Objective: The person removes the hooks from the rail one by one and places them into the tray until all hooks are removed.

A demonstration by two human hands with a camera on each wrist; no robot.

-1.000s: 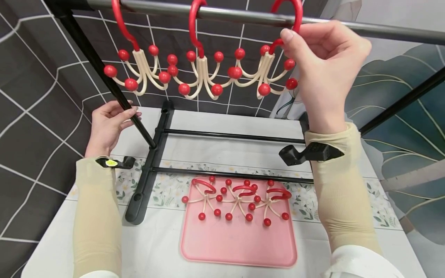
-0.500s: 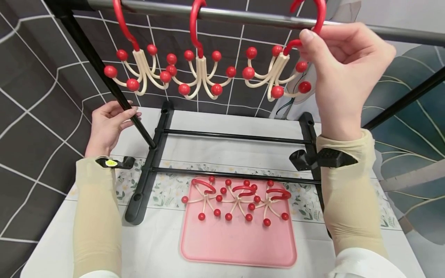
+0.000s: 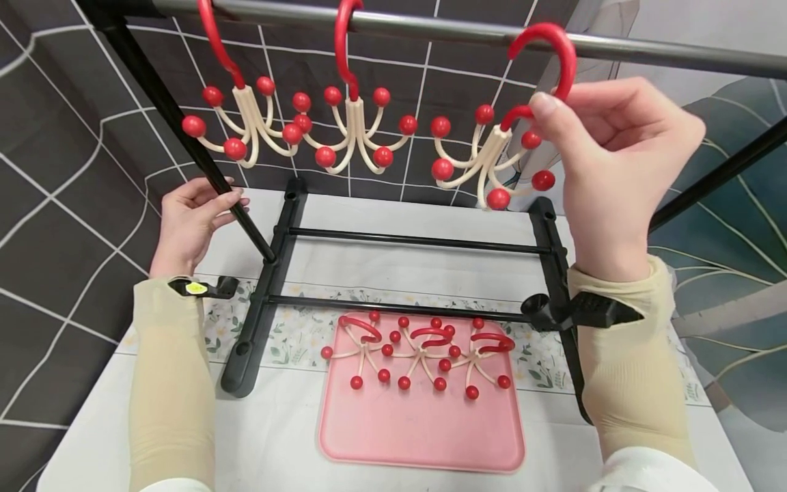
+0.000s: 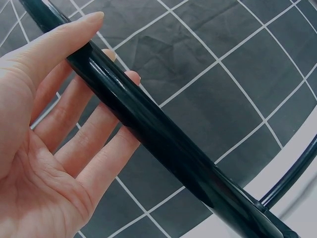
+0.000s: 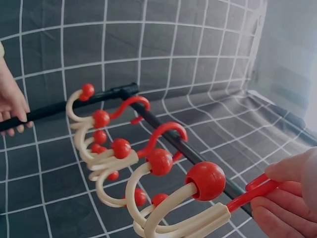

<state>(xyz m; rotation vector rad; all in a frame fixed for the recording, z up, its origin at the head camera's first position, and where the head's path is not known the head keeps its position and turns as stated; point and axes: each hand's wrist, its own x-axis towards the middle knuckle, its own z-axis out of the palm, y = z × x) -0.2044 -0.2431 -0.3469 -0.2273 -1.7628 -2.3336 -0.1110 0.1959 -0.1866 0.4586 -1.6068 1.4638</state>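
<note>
My right hand [image 3: 627, 154] pinches the red hook of a hanger [image 3: 492, 154] with cream arms and red ball tips. The hook's whole curve shows in front of the rack's grey top rod [image 3: 430, 31]. In the right wrist view, thumb and fingers grip that red hook [image 5: 252, 193]. Two matching hangers, one at the left [image 3: 249, 123] and one in the middle [image 3: 355, 130], hang from the rod. My left hand [image 3: 193, 222] holds the rack's black upright pole [image 3: 236, 212]; the left wrist view shows the thumb over the pole [image 4: 148, 129] and fingers behind.
Below the rack, a pink tray [image 3: 424, 437] bears three more such hangers [image 3: 424, 348] along its far side. The rack's black feet [image 3: 264, 294] and lower bars [image 3: 406, 239] stand on the white tablecloth. A dark gridded cloth [image 3: 393, 82] rises behind.
My right hand has shifted the hanger to the right along the rod, then lowered it, bringing its hook in front of the rod. The left hand has stayed on the pole.
</note>
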